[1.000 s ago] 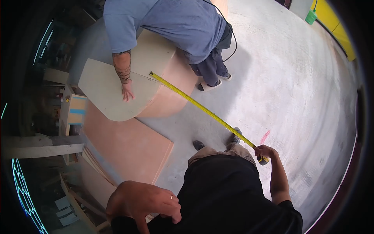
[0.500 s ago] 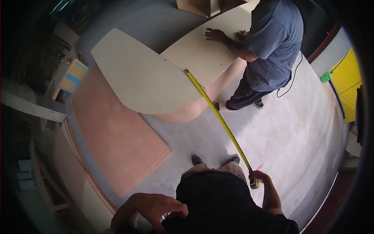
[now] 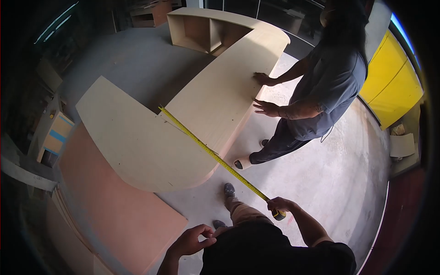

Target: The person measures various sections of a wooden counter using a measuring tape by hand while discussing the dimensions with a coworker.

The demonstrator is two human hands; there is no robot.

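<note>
Pale wood makes up the curved worktop [image 3: 146, 151], which sweeps from one o'clock round to ten, above a grey floor [image 3: 316, 197] that brightens toward four. Yellow panels [image 3: 396, 78] stand between two and three o'clock. At eight, a pinkish-brown sheet [image 3: 114, 197] lies partly hidden behind the worktop's rounded end.

Another person [image 3: 330, 91] stands at two o'clock, between the worktop and the yellow panels, with both of that person's hands at its edge. Running straight from ten o'clock to five, a yellow tape measure [image 3: 229, 168] crosses above the worktop; whether its tip touches the wood, I cannot tell. Of the wearer's hands, the right hand [image 3: 278, 205], near five o'clock, grips the tape's case; the left hand [image 3: 192, 240], just past six, is loosely curled around nothing, beside the thigh.

Close to twelve, a two-compartment shelf [image 3: 197, 34] shows brown panelling inside its left half; the right half is too shaded to read. At nine, a wooden box [image 3: 57, 135] carries blue strips.
</note>
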